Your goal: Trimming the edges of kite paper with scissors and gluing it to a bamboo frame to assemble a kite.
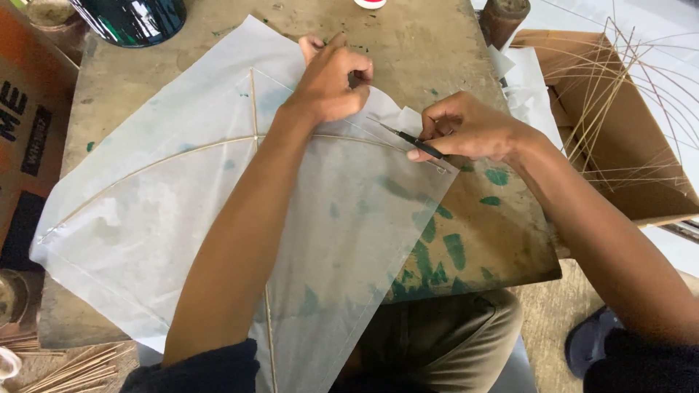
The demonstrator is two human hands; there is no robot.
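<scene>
Dark sleeves and tan trousers fill the bottom of the frame, and just above them the lower corner of a translucent white paper kite (pixel 218 218) hangs past the near edge of the surface (pixel 466 240). Most of the kite lies flat across the centre and left of the frame.

2 thin sticks already sit in place on the paper: a straight spine (pixel 253 98) running top to bottom and a curved bow (pixel 167 156) arcing from the far left tip towards the right tip. So the frame looks assembled and laid on its sheet.

Left hand (pixel 331 80), upper centre, is curled nearly closed, its fingers pinching the paper's top right edge and pressing it down. Right hand (pixel 470 131), just right of centre, is closed around small black scissors (pixel 411 138) whose blades point at that same edge, close to the bow's right end.

Judging by this, trimming or finishing of the upper right edge is under way. Whether the other edges are finished cannot be told.

At upper right, well apart, a cardboard box (pixel 641 182) holds more thin sticks. A dark container (pixel 131 18) stands at upper left.
</scene>
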